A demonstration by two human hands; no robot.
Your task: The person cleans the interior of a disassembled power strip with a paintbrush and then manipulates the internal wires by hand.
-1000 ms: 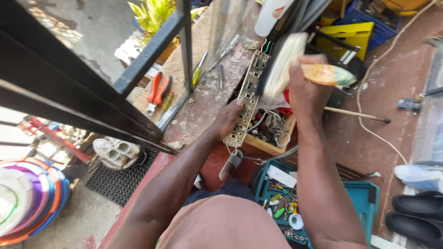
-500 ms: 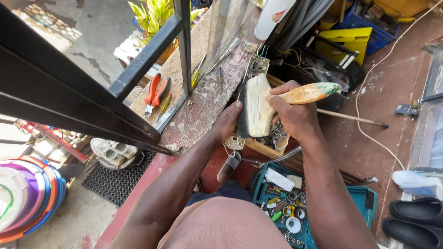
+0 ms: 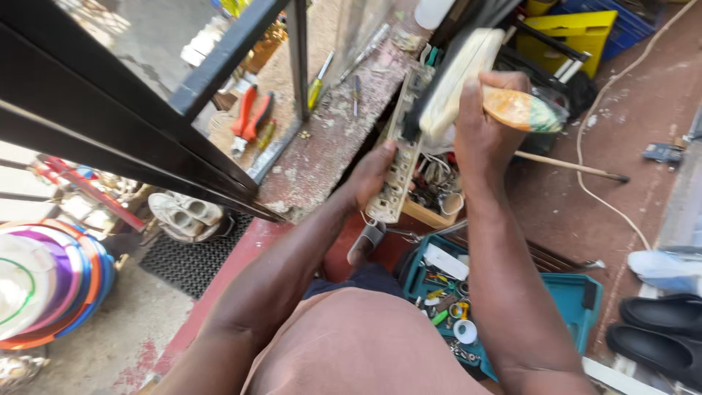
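Up went the brush (image 3: 457,80): it lay flat on the power strip (image 3: 398,157) before, and now the right hand (image 3: 482,128) lifts it off. Left hand (image 3: 376,175) fingers grip the strip at the ledge (image 3: 322,157) edge, so brushing pauses.

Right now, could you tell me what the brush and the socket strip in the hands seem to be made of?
Brush: pale bristles, material unclear; glossy handle painted orange and green, perhaps wood, gripped by the right hand.
Socket strip: off-white moulded plastic by its look, dull and grimy, steadied by the left hand.
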